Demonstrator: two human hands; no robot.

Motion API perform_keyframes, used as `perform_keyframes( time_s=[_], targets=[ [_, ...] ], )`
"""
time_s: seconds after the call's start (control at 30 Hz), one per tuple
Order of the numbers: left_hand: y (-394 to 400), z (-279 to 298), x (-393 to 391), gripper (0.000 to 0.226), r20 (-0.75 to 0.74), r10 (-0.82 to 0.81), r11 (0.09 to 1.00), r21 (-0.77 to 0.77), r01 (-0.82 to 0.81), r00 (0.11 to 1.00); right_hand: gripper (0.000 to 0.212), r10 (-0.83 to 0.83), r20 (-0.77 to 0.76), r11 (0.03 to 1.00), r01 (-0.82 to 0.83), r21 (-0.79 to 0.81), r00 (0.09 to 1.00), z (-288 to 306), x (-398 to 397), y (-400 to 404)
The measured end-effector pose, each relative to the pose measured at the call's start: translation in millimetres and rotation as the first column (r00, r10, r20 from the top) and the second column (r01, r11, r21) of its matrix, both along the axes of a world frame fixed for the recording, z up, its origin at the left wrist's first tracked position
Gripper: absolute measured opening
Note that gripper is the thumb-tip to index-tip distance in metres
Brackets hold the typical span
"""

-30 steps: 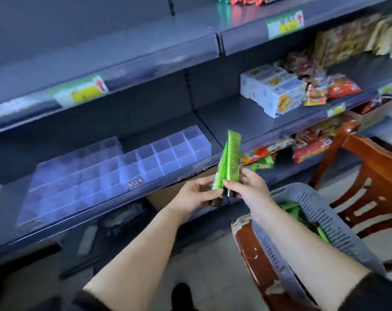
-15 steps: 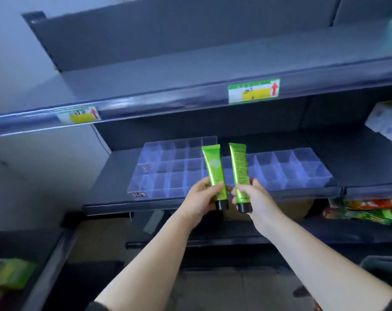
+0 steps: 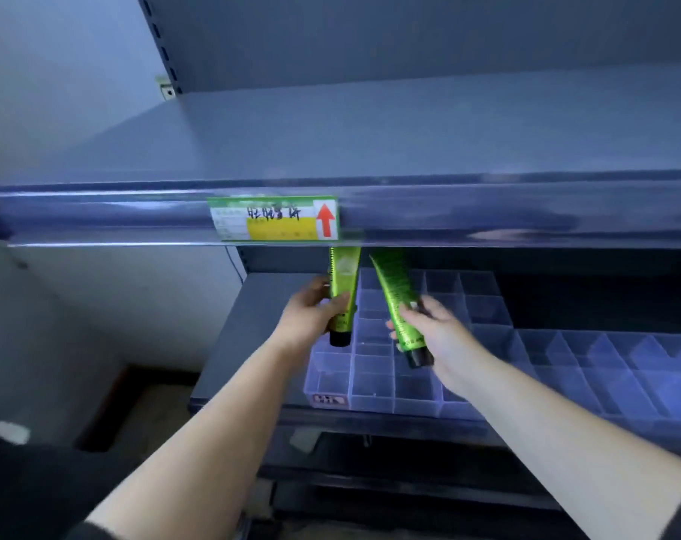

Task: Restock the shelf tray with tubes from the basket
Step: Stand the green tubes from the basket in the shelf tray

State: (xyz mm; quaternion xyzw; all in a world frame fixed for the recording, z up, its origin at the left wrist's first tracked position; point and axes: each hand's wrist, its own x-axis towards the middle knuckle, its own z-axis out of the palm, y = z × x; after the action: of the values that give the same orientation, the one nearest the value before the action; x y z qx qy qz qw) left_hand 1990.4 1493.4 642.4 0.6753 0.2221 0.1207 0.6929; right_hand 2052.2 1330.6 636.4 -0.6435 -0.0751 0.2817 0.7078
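green tube [image 3: 343, 290] in left hand [image 3: 311, 313] grip, second tube [image 3: 399, 302] in right hand [image 3: 436, 333] grip, over clear tray [image 3: 374, 399]

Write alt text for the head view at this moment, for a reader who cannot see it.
Each hand holds a green tube cap-down over a clear divided tray on a grey shelf: the left hand grips the upright tube, the right hand the tilted tube. A price label sits on the shelf edge above.
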Motion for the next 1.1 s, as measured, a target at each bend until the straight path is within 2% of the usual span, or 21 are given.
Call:
perform_keyframes(
  time_s=[0.07,0.13,0.2,0.33,0.43,0.53,0.73,0.93,1.1],
  targets=[
    [21,2,10,0.012,0.007,0.022,0.999,0.045,-0.022,1.000,0.009,-0.005,0.033,1.000,0.006,-0.029,0.999,-4,11,21],
    [35,4,20,0.012,0.008,0.020,0.994,0.106,-0.021,1.000,0.020,-0.017,0.066,0.999,0.020,-0.044,0.998,-6,20,33],
    [49,1,30,0.022,0.007,0.016,0.987,0.159,-0.017,1.000,0.033,-0.043,0.091,0.998,0.046,-0.032,0.995,-10,29,47],
    [64,-13,53,0.029,0.039,0.015,0.987,0.160,-0.022,0.999,0.016,-0.050,0.097,0.998,0.047,0.032,0.994,-16,46,66],
    [71,-19,69,0.022,0.086,-0.017,0.984,0.177,0.001,0.996,0.021,-0.047,0.109,0.997,0.041,0.060,0.993,-21,56,74],
    [80,-23,85,0.013,0.128,-0.026,0.965,0.262,-0.008,0.991,0.022,-0.031,0.156,0.999,0.027,0.027,0.987,-28,66,78],
    [86,-30,108,0.016,0.147,0.030,0.949,0.306,-0.075,0.989,0.018,-0.064,0.195,0.998,0.058,0.039,0.979,-35,88,86],
    [86,-52,117,0.023,0.112,0.107,0.898,0.415,-0.145,0.988,0.021,-0.122,0.122,0.986,0.106,0.128,0.985,-44,100,89],
    [91,-69,126,0.021,0.113,0.149,0.860,0.477,-0.185,0.982,0.023,-0.090,0.069,0.982,0.077,0.175,0.994,-51,102,94]
  ],
)
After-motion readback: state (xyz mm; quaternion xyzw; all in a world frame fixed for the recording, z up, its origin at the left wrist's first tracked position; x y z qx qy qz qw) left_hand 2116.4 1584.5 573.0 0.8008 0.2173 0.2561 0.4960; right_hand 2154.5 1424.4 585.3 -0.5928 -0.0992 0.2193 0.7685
